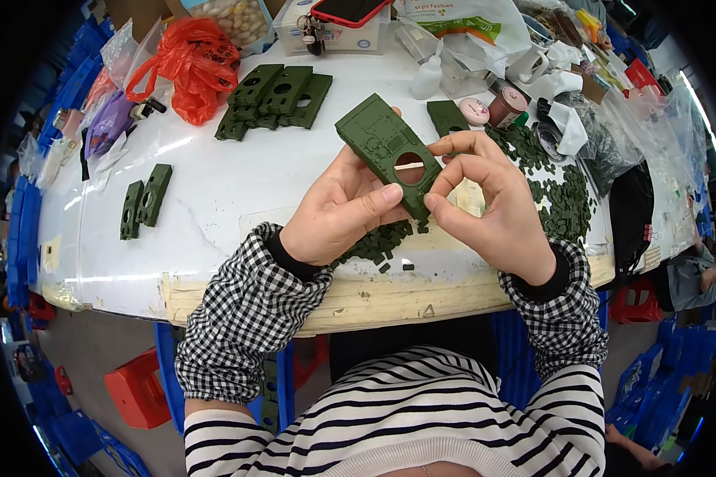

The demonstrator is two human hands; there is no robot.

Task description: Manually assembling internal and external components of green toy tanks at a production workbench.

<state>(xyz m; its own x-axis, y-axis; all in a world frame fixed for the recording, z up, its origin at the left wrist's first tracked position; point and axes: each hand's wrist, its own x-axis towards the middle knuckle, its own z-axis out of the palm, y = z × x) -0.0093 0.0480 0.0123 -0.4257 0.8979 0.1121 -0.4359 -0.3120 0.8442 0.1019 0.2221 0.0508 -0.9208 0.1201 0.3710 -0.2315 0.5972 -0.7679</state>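
My left hand [330, 213] grips a dark green plastic model vehicle hull [380, 131], tilted above the table. The hull has a large round hole near its lower end, and the left thumb presses beside that hole. Curled at the hull's right edge, my right hand [497, 208] has its thumb and fingers closed in a pinch. Whatever is between those fingertips is hidden or too small to name. Below the hands lies a heap of small green plastic pieces [380, 242]. A larger spread of such pieces [566, 205] lies to the right.
Stacked green hulls [282, 89] sit at the back left, with two more [146, 199] further left. Another green part [445, 116] is behind my right hand. A red plastic bag [195, 67], a white dropper bottle [428, 78] and a clear box [334, 36] with a phone [348, 8] line the back.
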